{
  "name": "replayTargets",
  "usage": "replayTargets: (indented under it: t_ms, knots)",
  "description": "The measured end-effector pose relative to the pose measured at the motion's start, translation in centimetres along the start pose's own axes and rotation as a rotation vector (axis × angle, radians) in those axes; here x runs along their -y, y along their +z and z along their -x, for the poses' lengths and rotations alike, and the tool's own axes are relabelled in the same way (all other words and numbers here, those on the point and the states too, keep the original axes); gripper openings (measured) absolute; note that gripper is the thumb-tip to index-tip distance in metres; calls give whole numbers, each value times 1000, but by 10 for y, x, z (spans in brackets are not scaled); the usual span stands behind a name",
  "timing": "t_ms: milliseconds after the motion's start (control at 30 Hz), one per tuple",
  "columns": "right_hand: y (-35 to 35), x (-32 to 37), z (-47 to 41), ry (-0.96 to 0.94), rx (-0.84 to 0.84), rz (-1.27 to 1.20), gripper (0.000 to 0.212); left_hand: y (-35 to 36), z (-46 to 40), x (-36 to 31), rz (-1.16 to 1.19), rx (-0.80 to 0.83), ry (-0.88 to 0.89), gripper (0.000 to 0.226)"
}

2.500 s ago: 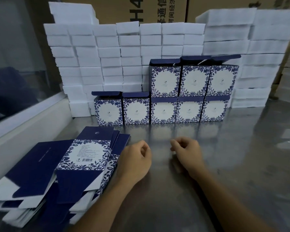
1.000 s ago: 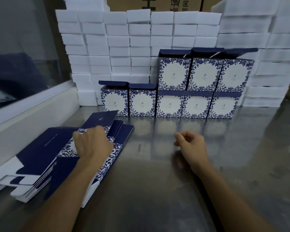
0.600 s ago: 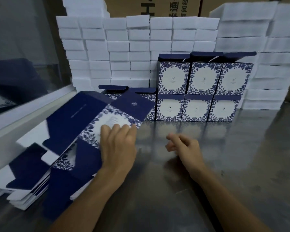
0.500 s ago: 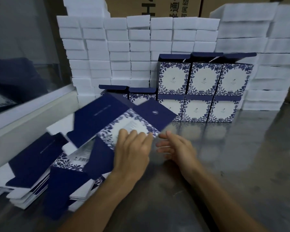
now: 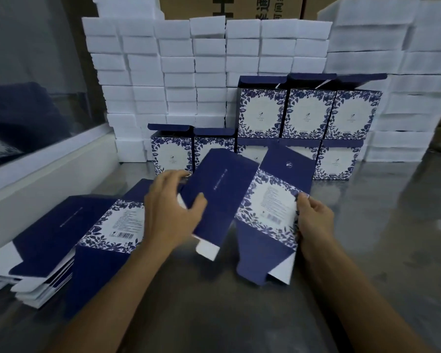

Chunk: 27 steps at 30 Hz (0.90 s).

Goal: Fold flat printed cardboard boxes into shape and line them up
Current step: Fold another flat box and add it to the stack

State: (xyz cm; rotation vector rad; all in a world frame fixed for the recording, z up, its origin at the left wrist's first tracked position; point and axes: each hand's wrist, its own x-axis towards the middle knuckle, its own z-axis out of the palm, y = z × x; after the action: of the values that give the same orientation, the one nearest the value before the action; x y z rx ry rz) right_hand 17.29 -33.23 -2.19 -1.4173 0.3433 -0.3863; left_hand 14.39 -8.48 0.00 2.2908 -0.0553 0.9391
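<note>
The blank (image 5: 250,200) is now off the stack (image 5: 69,240), gripped by left hand (image 5: 171,215) and right hand (image 5: 313,220). Folding can begin.

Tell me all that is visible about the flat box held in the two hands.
The flat box is printed cardboard, navy with a blue floral white panel bearing small text and a barcode; flap undersides look white. It is unfolded, tilted above the steel table. The left hand grips its left panel, the right hand pinches its right edge.
</note>
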Motion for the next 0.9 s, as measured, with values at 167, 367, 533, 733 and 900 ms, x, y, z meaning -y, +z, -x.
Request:
replayTargets:
  t_ms: [167, 367, 533, 733, 900]
  knots:
    - [-12, 8, 1, 54, 60, 3, 18, -2, -12, 11, 700, 374, -596, 57]
    - [1, 27, 28, 287, 377, -379, 36, 1, -8, 15, 854, 265, -883, 42]
    - [7, 30, 22, 455, 120, -940, 64, -2, -9, 9, 1156, 312, -941, 29]
    - [22, 14, 34, 128, 360, -627, 71, 9, 4, -14, 1189, 539, -809, 46]
    - [41, 7, 59, -168, 565, -79, 74, 16, 15, -27, 1421, 757, -677, 43]
